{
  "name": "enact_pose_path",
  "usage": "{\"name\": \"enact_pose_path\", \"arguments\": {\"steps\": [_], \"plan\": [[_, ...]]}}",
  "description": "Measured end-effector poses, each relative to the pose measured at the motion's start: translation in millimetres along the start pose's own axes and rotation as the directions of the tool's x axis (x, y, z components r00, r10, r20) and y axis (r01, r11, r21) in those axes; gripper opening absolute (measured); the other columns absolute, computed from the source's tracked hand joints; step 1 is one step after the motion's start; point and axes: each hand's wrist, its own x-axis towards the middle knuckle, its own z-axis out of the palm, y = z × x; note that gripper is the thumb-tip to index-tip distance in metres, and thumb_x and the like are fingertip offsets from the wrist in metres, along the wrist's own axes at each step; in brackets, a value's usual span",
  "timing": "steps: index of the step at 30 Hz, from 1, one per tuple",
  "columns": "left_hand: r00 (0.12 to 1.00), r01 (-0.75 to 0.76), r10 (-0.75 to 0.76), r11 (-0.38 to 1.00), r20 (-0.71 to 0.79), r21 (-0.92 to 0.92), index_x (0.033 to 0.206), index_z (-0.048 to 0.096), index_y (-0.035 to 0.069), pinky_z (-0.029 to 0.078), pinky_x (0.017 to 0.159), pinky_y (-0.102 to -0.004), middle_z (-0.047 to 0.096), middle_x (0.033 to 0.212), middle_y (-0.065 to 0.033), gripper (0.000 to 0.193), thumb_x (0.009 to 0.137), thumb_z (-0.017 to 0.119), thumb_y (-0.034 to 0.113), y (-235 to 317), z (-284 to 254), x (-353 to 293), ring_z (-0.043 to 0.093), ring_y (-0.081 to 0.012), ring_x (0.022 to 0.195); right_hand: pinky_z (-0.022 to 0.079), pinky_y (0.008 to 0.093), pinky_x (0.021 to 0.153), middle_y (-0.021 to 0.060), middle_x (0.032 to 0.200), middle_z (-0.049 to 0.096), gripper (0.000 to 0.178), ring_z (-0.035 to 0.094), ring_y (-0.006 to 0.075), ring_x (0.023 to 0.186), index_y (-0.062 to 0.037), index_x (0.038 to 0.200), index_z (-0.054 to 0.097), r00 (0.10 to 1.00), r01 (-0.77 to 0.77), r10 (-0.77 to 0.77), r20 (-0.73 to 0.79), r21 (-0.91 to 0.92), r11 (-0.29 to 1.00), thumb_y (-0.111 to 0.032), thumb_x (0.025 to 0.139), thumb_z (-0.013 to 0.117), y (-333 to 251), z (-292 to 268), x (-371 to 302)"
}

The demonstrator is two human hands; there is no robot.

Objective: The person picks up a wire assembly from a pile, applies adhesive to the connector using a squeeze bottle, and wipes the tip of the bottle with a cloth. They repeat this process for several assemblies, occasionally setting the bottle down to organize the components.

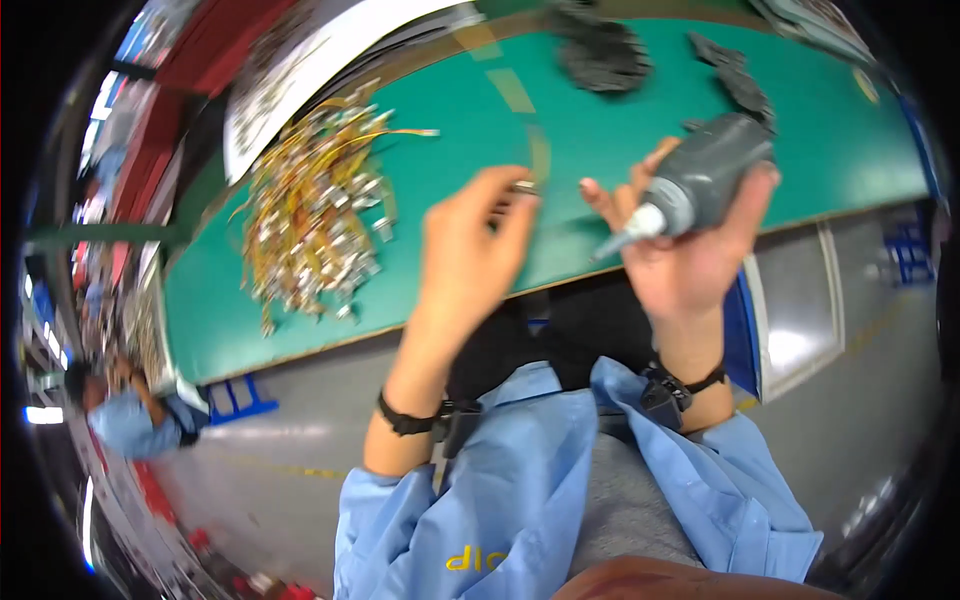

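My left hand [468, 245] is raised over the near part of the green table [450, 90], thumb and fingers pinched together. A small dark piece [523, 187] with a light edge shows at its fingertips; its kind is too small to tell. In my right hand [690, 260] lies a dark grey squeeze bottle [722, 165], tilted, its pale nozzle [630, 228] pointing down and left toward my left hand. The thumb and fingers wrap the bottle's sides. Motion blurs both hands a little.
A heap of yellow cables with silvery connectors [318, 215] covers the table's left. Dark grey bundled pieces [600, 55] and another dark strip [735, 75] lie at the far side. A white tray [300, 75] borders the back left. Another person [135, 415] sits at far left.
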Motion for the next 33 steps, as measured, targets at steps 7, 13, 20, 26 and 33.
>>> {"name": "enact_pose_path", "arguments": {"steps": [7, 13, 20, 26, 33], "plan": [[0.997, -0.025, 0.002, 0.955, -0.077, -0.295, 0.088, 0.062, 0.0, 0.047, 0.054, -0.0391, 0.061, 0.071, -0.0168, 0.011, 0.078, 0.062, 0.003, 6, -4, -34, 0.062, -0.0299, 0.063, 0.029, 0.0646, 0.107, 0.0086, 0.105, 0.056, 0.057, 0.059, 0.0196, 0.075, -0.0093, 0.116, 0.049, 0.976, 0.085, -0.044, 0.215, -0.185, 0.979, -0.058, 0.086, 0.056, 27, 9, -7], [0.996, -0.071, 0.052, 0.953, -0.072, -0.295, 0.095, 0.063, 0.001, 0.049, 0.061, -0.0294, 0.063, 0.075, -0.0119, 0.016, 0.079, 0.062, 0.0, -5, -11, -40, 0.063, -0.0181, 0.066, 0.029, 0.0637, 0.107, 0.0071, 0.095, 0.051, 0.064, 0.052, 0.0153, 0.063, -0.0054, 0.112, 0.049, 0.992, 0.088, -0.053, 0.117, -0.318, 0.944, -0.063, 0.085, 0.053, 45, 10, 2], [0.998, 0.0, -0.035, 0.822, -0.051, -0.569, 0.101, 0.06, -0.001, 0.049, 0.062, -0.0274, 0.062, 0.077, -0.0088, 0.02, 0.08, 0.062, -0.002, -2, -10, -29, 0.062, -0.0135, 0.069, 0.029, 0.0531, 0.11, 0.0064, 0.082, 0.048, 0.072, 0.053, 0.0181, 0.074, 0.0029, 0.111, 0.048, 0.946, 0.238, -0.191, 0.261, -0.16, 0.958, -0.057, 0.076, 0.068, 42, -19, 17], [0.997, 0.012, -0.055, 0.787, -0.052, -0.617, 0.106, 0.057, -0.003, 0.051, 0.071, -0.0258, 0.064, 0.086, -0.0078, 0.022, 0.085, 0.061, -0.005, -11, -10, -26, 0.063, -0.0113, 0.079, 0.031, 0.0522, 0.108, 0.0074, 0.084, 0.053, 0.079, 0.054, 0.0202, 0.083, 0.0021, 0.112, 0.048, 0.889, 0.453, -0.432, 0.154, -0.443, 0.774, -0.063, 0.072, 0.067, 37, -33, 16], [0.983, 0.119, -0.183, 0.731, -0.026, -0.672, 0.108, 0.056, -0.007, 0.053, 0.074, -0.0294, 0.065, 0.094, -0.0141, 0.024, 0.084, 0.06, -0.008, -15, -3, -29, 0.065, -0.0183, 0.083, 0.035, 0.0424, 0.089, 0.0051, 0.086, 0.056, 0.086, 0.05, 0.0183, 0.076, -0.0021, 0.113, 0.049, 0.804, 0.56, -0.557, 0.209, -0.581, 0.59, -0.074, 0.069, 0.063, 46, -16, 18]]}}
